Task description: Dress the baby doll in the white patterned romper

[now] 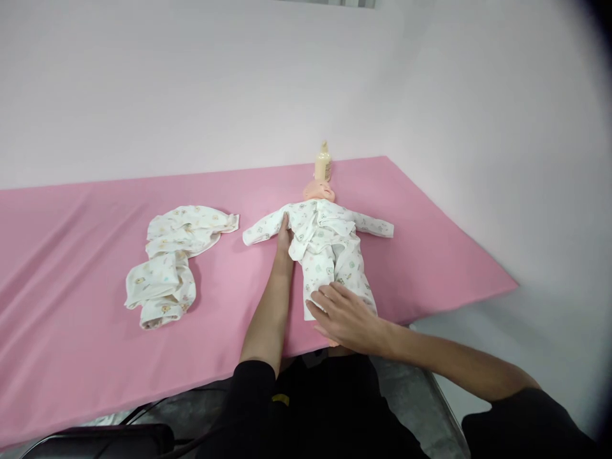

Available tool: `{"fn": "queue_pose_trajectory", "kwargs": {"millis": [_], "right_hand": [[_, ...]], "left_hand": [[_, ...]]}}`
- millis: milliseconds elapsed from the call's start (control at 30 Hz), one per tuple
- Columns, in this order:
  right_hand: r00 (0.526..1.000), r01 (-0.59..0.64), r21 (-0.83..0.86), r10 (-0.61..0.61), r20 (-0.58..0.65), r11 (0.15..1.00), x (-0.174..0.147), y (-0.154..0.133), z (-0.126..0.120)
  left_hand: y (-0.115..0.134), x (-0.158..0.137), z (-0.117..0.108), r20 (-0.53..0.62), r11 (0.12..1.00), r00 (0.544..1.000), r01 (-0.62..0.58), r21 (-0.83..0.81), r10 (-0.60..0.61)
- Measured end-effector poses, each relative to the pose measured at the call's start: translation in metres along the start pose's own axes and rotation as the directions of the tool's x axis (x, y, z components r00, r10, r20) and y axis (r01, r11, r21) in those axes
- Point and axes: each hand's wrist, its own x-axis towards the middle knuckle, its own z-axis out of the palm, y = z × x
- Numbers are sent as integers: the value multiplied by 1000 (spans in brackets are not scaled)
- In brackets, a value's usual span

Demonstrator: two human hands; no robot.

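A baby doll (319,190) lies on its back on the pink-covered table, its head away from me. It wears a white printed long-sleeved top (301,217) with both sleeves spread out, and matching trousers (318,268). My left hand (285,239) is at the doll's side under the sleeve, thumb showing and the other fingers hidden beneath the doll; it appears to hold the body. Over the lower trouser legs lies my right hand (347,317), its fingers bent and apart against the cloth. A bit of the doll's foot (333,343) shows below that hand.
To the left, a crumpled white printed garment (174,261) lies on the pink cloth (86,268). A cream pump bottle (323,164) stands just behind the doll's head. White walls (191,89) rise behind and to the right. A black chair (100,441) is at the lower left.
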Motion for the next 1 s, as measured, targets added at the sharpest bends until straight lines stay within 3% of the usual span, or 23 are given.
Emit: {"fn": "queue_pose_trajectory", "kwargs": {"millis": [100,267,533,667,867,1000], "right_hand": [[997,18,-113,-8,82,993,3,-20,-1],[997,53,-128,-46,62,990,17,-26,1],[972,236,83,-236,-5,968,-18,-24,-28],[962,269,136,-274,14,953,-39,-27,-24],[965,241,181,-254,56,954,-52,-31,-20],[980,153,410,-193,58,899,-42,-15,-31]], "left_hand": [[0,3,-2,20,999,999,-35,25,34],[0,1,0,14,997,999,-50,57,50],[1,-5,4,22,999,1000,1,47,-2],[2,-6,5,18,999,1000,9,45,-10],[2,-5,5,-9,999,1000,-10,36,10],[2,-5,7,-15,1000,1000,-15,26,16]]}}
